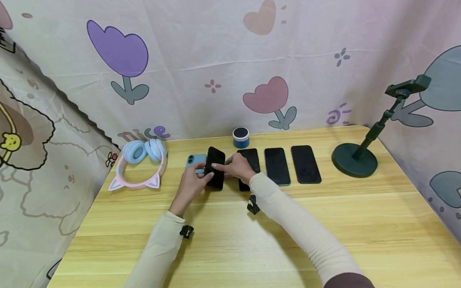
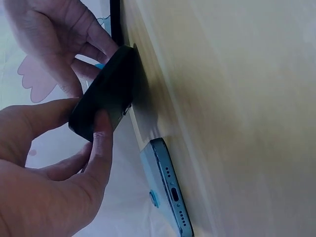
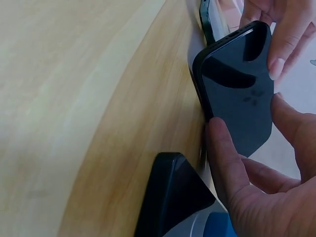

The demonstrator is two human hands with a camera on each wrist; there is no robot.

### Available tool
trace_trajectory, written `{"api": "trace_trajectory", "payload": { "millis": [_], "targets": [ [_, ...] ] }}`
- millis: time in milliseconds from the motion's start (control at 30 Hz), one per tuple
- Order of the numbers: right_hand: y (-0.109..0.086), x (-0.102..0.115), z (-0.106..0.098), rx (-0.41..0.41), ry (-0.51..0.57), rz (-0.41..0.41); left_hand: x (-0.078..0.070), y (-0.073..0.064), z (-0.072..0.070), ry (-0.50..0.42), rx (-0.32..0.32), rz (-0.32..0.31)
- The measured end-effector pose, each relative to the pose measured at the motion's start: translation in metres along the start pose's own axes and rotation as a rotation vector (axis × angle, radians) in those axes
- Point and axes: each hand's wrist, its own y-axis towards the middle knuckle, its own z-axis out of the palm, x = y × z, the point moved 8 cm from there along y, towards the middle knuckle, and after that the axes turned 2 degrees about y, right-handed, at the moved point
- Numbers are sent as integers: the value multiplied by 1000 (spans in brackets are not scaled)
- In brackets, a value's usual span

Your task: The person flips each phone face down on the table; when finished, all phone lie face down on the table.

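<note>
Both hands hold a black smartphone, tilted up off the wooden table. My left hand pinches its left side, with the thumb on the front. At the opposite side, my right hand grips the edges between thumb and fingers, also seen in the right wrist view with the dark glossy phone. Just left of it lies a light blue phone with its camera side up, partly behind the left hand. Another black phone lies flat under the right hand and is partly covered.
Two more black phones, a middle one and a right one, lie in the row. A blue round jar stands behind. Cat-ear headphones lie at left, a dark green phone stand at right. A printed cloth backs the table.
</note>
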Motion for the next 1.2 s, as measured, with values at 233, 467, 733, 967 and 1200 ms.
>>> {"api": "trace_trajectory", "payload": {
  "millis": [233, 467, 733, 967, 1200],
  "targets": [
    [0, 1, 2, 14, 62, 4, -2, 0, 1, -17, 15, 28],
    [-1, 0, 4, 24, 106, 16, -8, -3, 1, 18, 17, 67],
    [-1, 2, 9, 62, 160, 17, -13, -7, 3, 4, 28, 79],
    [-2, 3, 12, 88, 209, 21, -13, -9, 5, -27, 55, 89],
    [-4, 4, 13, 113, 256, 28, -14, -10, 7, -62, 102, 118]
  ]
}}
